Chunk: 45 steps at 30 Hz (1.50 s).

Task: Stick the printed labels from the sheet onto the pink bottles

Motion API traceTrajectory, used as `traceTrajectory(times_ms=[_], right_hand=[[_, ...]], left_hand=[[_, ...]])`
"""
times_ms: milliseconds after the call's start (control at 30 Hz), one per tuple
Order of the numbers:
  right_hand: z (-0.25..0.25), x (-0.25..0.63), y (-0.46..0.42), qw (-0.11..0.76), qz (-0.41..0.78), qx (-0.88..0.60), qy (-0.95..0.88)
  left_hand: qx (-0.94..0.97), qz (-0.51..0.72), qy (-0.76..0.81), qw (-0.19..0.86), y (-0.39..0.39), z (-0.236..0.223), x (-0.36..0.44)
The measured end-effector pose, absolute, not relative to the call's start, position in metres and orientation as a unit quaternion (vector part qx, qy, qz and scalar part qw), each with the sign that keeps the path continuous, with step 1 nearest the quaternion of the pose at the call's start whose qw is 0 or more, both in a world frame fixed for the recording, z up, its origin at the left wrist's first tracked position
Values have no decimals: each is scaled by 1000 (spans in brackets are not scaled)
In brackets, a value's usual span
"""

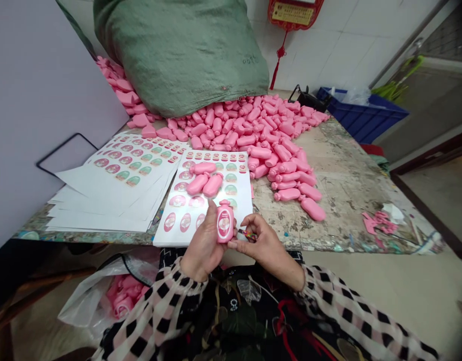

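My left hand (204, 245) grips a small pink toy bottle (225, 215), upright, with an oval label on its front. Close to the bottle's right side is my right hand (258, 239), fingers curled around a small multicoloured tool (248, 234) whose kind I cannot make out. Under and beyond the hands lies a sticker sheet (182, 200) with pink, green and red labels. Three unlabelled pink bottles (204, 180) rest on that sheet.
A large heap of pink bottles (249, 125) spills from a green sack (186, 55). More sticker sheets (114, 180) lie to the left. Pink scissors (381, 221) are at the table's right, with a blue crate (362, 118) behind. A plastic bag (91, 296) of pink pieces stands below, left.
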State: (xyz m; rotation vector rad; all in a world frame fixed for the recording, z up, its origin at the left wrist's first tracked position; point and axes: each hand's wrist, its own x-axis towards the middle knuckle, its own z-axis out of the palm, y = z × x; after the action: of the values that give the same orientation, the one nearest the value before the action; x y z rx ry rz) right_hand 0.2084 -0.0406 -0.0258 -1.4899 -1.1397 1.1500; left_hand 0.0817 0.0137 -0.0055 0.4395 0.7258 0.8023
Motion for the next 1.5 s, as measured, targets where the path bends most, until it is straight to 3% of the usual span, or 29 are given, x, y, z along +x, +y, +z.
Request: traceTrajectory(times_ms=[200, 433, 667, 867, 1100, 1500], right_hand=[[-21, 219, -44, 483, 445, -599, -458], [-4, 219, -44, 426, 324, -633, -560], [-3, 223, -43, 458, 318, -632, -538], [-1, 215, -36, 513, 374, -633, -444], [-4, 208, -30, 527, 585, -538, -301], [-3, 220, -38, 560, 603, -484, -297]], left_hand=[[184, 350, 327, 858, 15, -3, 79], [170, 340, 305, 873, 8, -1, 84], [156, 296, 282, 899, 8, -3, 84], [207, 285, 309, 884, 3, -3, 91], [332, 294, 324, 836, -6, 2, 95], [373, 235, 254, 861, -10, 3, 85]])
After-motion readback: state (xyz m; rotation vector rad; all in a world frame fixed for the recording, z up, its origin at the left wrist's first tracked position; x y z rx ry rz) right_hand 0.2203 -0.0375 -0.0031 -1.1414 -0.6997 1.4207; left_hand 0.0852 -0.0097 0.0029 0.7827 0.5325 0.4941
